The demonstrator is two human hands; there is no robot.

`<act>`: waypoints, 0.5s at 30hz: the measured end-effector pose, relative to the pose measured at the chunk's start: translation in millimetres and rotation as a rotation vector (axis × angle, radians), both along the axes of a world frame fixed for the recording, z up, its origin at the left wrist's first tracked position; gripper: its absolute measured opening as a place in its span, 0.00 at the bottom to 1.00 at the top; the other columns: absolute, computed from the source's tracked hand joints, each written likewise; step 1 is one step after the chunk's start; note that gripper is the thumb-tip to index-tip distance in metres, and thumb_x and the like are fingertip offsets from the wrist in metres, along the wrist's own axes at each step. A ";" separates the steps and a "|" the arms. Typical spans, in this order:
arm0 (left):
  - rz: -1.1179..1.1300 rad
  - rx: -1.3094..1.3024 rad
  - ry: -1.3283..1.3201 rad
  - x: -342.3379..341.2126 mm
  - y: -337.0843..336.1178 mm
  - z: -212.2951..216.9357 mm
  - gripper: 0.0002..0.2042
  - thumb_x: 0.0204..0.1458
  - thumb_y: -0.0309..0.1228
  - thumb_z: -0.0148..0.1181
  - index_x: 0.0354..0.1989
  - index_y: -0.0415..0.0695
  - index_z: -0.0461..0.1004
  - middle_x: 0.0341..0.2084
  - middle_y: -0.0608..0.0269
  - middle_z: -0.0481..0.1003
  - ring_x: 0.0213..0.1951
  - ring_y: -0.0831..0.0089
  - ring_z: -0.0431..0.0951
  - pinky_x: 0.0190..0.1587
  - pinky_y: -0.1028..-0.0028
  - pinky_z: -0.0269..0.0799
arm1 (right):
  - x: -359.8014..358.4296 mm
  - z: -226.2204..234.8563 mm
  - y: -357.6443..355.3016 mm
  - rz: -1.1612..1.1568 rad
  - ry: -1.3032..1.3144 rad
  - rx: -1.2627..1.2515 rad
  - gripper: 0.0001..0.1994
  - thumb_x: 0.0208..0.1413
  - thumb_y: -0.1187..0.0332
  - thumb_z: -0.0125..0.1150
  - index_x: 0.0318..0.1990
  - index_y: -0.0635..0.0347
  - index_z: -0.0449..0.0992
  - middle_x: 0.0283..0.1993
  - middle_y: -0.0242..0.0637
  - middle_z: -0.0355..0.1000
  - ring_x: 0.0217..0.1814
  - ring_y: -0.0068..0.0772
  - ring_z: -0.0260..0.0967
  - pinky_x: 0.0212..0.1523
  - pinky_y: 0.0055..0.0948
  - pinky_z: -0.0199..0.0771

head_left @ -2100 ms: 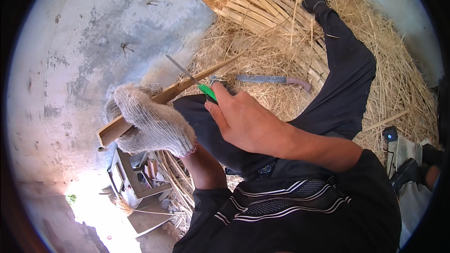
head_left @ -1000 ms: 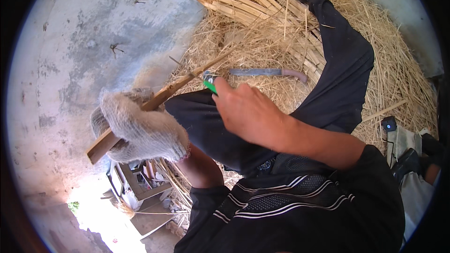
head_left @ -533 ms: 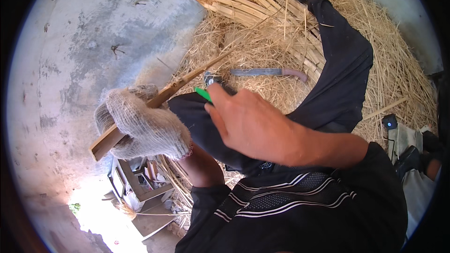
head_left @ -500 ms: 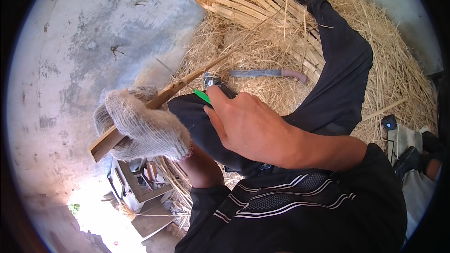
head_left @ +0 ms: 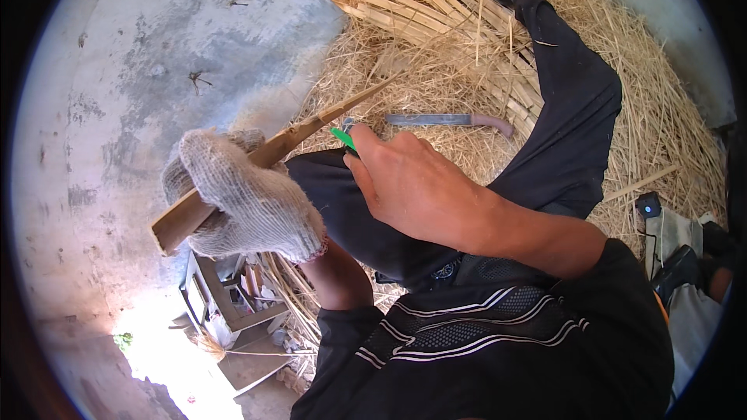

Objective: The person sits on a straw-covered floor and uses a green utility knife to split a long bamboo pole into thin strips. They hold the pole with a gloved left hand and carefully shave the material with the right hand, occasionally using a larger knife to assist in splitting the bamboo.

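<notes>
In a grey knitted glove, my left hand [head_left: 241,194] is closed around a long split bamboo strip [head_left: 299,132]. Its broad, squared end juts out below the glove at the left, and its thin tip points up to the right. My bare right hand [head_left: 416,179] is closed on a slim green-handled tool [head_left: 343,138] beside the strip's middle. Only a short green part shows past the fingers; the tool's working end cannot be made out. Beyond the hands, a machete [head_left: 436,120] with a brownish handle lies flat on the straw.
Loose straw [head_left: 654,109] covers the ground, with a pile of split strips [head_left: 424,4] at the back. A weathered pale wall [head_left: 117,124] rises at the left. Wooden frames [head_left: 233,315] lie at lower left. Another person's pale-clothed leg [head_left: 692,327] shows at the right edge.
My right hand and the green-handled tool have shifted slightly up and right along the strip. The thin line crossing the strip earlier no longer shows. My left hand keeps its grip.
</notes>
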State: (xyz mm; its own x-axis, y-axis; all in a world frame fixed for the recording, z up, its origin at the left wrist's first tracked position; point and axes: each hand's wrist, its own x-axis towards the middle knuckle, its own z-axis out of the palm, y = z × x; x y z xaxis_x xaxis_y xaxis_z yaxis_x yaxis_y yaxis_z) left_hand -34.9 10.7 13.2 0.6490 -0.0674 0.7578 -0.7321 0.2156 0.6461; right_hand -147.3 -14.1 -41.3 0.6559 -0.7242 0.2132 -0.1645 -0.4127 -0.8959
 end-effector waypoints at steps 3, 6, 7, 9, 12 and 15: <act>-0.008 0.029 -0.060 3.3 4.7 -4.0 0.14 0.53 0.34 0.62 0.31 0.34 0.68 0.25 0.57 0.73 0.22 0.74 0.74 0.23 0.76 0.75 | -3.6 5.1 4.5 -0.026 0.008 -0.037 0.10 0.60 0.69 0.52 0.38 0.70 0.63 0.17 0.59 0.67 0.24 0.65 0.69 0.22 0.51 0.70; 0.003 0.045 -0.037 -4.6 4.5 2.1 0.14 0.53 0.34 0.62 0.31 0.34 0.69 0.24 0.57 0.73 0.22 0.75 0.75 0.24 0.76 0.76 | 3.7 -8.3 1.8 -0.050 0.022 -0.086 0.10 0.60 0.69 0.52 0.38 0.69 0.64 0.17 0.59 0.67 0.24 0.65 0.70 0.23 0.51 0.71; -0.001 0.047 -0.014 -7.8 3.7 4.6 0.14 0.53 0.35 0.62 0.30 0.35 0.69 0.24 0.58 0.74 0.22 0.75 0.75 0.24 0.75 0.76 | 6.8 -12.4 -2.2 -0.062 0.059 -0.105 0.10 0.60 0.69 0.52 0.38 0.69 0.64 0.18 0.59 0.68 0.25 0.65 0.70 0.23 0.50 0.72; -0.010 0.047 -0.040 -1.1 2.6 2.6 0.13 0.53 0.35 0.62 0.30 0.35 0.70 0.23 0.59 0.74 0.22 0.76 0.75 0.25 0.76 0.76 | 9.6 -14.4 -1.8 -0.081 0.092 -0.139 0.10 0.60 0.69 0.51 0.39 0.69 0.64 0.19 0.60 0.68 0.25 0.65 0.71 0.24 0.50 0.73; 0.027 0.063 -0.096 13.3 11.9 -0.6 0.13 0.53 0.34 0.62 0.29 0.35 0.71 0.21 0.60 0.74 0.23 0.76 0.75 0.25 0.75 0.77 | 11.9 -17.3 3.9 -0.083 0.107 -0.176 0.10 0.60 0.69 0.50 0.40 0.70 0.64 0.21 0.61 0.70 0.26 0.64 0.72 0.25 0.50 0.75; 0.068 0.023 -0.064 13.5 7.7 -0.1 0.12 0.53 0.33 0.62 0.27 0.36 0.72 0.21 0.60 0.74 0.21 0.75 0.76 0.25 0.76 0.75 | 18.3 -34.3 -3.7 -0.100 0.192 -0.190 0.11 0.60 0.70 0.50 0.43 0.71 0.65 0.24 0.62 0.71 0.29 0.63 0.74 0.30 0.51 0.75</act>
